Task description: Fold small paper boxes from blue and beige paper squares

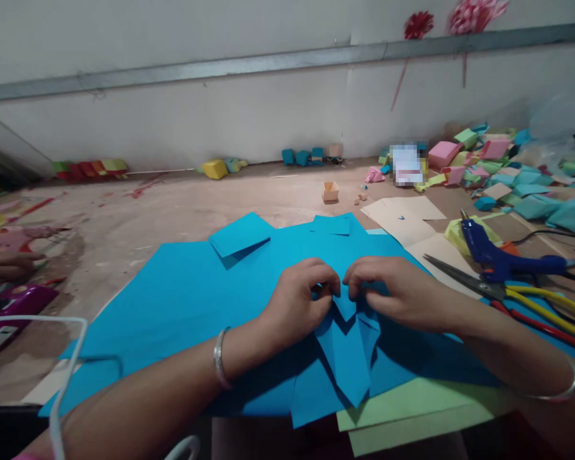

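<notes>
A folded piece of blue paper (349, 361) with a pointed lower end lies near the front edge, over larger blue sheets (196, 306). My left hand (304, 297) pinches its upper left part, fingers bent. From the right, my right hand (388, 291) grips the upper right part between thumb and fingers. The two sets of fingertips are close together, with a small pointed flap between them. Behind my hands lie a folded blue square (242, 236) and a smaller blue piece (333, 225). Green sheets (412, 406) show under the blue ones.
At right are a blue glue gun (503, 252) and scissors (489, 287) with yellow handles. Folded paper boxes (536, 185) are heaped at the back right. Another person's hand (9, 268) is at far left, near a purple device (16, 316) and a white cable (79, 345).
</notes>
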`<control>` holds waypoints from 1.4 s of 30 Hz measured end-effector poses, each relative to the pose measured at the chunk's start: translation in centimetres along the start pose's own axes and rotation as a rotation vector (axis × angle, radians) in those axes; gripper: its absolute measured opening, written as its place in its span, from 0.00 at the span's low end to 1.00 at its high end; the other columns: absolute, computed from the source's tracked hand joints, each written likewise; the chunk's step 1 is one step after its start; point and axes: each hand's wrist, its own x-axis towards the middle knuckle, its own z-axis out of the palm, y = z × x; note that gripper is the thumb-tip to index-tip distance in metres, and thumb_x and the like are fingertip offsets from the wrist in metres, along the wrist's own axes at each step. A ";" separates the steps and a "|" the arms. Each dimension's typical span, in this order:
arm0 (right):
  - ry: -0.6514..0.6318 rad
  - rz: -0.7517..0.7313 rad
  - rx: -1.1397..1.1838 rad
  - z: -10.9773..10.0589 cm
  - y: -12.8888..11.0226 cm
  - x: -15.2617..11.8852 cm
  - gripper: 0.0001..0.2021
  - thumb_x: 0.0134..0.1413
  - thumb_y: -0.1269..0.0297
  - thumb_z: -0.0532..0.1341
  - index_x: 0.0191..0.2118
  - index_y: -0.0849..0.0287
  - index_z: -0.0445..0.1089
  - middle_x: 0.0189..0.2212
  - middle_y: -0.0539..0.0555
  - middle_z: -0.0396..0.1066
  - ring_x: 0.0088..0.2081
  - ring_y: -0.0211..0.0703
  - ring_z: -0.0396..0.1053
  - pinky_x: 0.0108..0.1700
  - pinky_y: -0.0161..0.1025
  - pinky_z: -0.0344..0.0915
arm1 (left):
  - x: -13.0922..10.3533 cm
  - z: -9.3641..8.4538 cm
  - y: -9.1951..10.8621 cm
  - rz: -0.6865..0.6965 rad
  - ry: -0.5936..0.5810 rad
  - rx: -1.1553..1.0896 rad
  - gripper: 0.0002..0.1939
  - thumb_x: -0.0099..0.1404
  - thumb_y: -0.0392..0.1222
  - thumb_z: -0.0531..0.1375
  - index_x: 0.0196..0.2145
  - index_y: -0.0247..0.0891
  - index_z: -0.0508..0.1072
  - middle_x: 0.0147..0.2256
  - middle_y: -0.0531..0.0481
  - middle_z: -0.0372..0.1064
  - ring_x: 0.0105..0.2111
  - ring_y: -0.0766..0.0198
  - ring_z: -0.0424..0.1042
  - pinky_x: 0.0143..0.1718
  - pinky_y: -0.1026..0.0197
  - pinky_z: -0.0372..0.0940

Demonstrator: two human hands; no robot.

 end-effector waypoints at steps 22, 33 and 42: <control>0.296 -0.029 -0.466 3.0 -1.0 -0.6 0.09 0.55 0.71 0.59 0.25 0.57 0.71 0.25 0.53 0.72 0.29 0.42 0.65 0.33 0.40 0.50 | -1.1 0.0 0.7 0.039 -0.001 0.290 0.04 0.60 0.35 0.59 0.28 0.38 0.72 0.31 0.47 0.72 0.33 0.60 0.70 0.33 0.59 0.63; 0.436 -0.241 -0.712 3.5 -2.5 -1.0 0.16 0.57 0.78 0.52 0.24 0.59 0.71 0.22 0.54 0.70 0.26 0.41 0.60 0.31 0.42 0.47 | -1.1 0.1 0.6 -0.093 -0.140 0.349 0.15 0.56 0.32 0.59 0.40 0.43 0.77 0.40 0.45 0.78 0.39 0.49 0.75 0.38 0.52 0.65; 0.425 -0.097 -0.460 3.2 -1.8 -0.5 0.10 0.60 0.72 0.54 0.32 0.58 0.72 0.28 0.54 0.73 0.32 0.43 0.67 0.34 0.40 0.54 | -0.2 -0.3 1.4 -0.411 -0.117 -0.735 0.33 0.54 0.39 0.64 0.58 0.41 0.65 0.51 0.43 0.71 0.51 0.50 0.70 0.50 0.51 0.65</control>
